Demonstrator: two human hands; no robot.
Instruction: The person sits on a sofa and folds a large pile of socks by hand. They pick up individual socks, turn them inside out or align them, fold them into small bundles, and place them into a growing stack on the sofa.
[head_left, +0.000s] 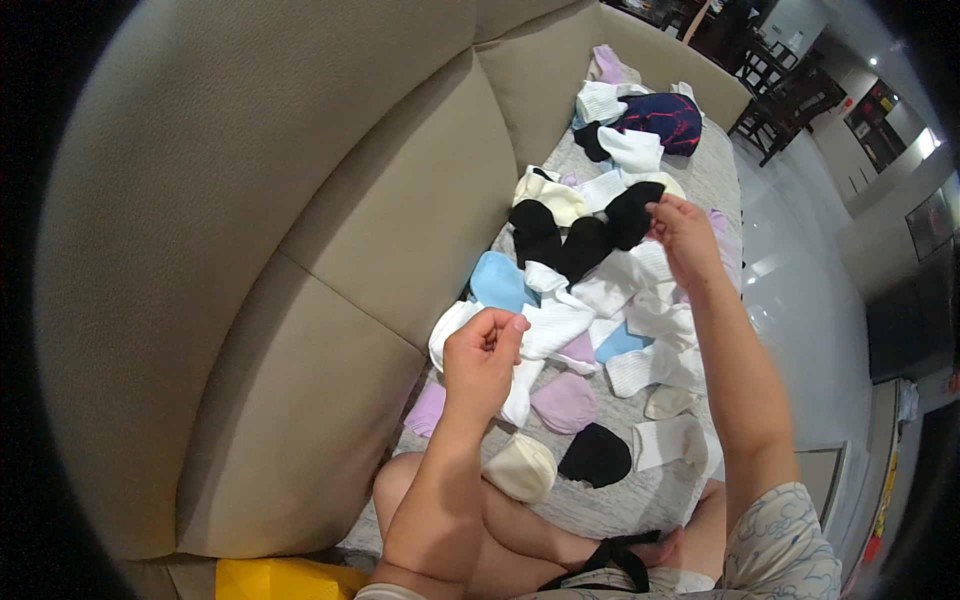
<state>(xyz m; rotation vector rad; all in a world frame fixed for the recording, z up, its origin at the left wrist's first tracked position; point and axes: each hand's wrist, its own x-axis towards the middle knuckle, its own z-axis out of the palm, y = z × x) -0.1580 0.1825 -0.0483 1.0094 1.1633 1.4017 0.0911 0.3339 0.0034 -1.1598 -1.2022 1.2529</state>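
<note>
Many loose socks lie spread over the sofa seat in front of me. My right hand (679, 232) pinches the edge of a black sock (632, 214) between thumb and fingertips, over the far part of the pile. Next to that sock are two more black socks (534, 231). My left hand (484, 364) is curled, thumb against fingers, with nothing visible in it. It hovers near a ribbed white sock (556, 326) and a light blue sock (499, 281). Closer to my legs lie a lilac sock (565, 403), a cream sock (523, 466) and another black sock (596, 455).
The beige sofa backrest (405, 202) rises along my left. Beyond the pile rests a dark blue bundle with red lines (664, 124), near the armrest (675, 52). A yellow object (285, 579) sits at lower left. The glossy floor (787, 247) runs along the right.
</note>
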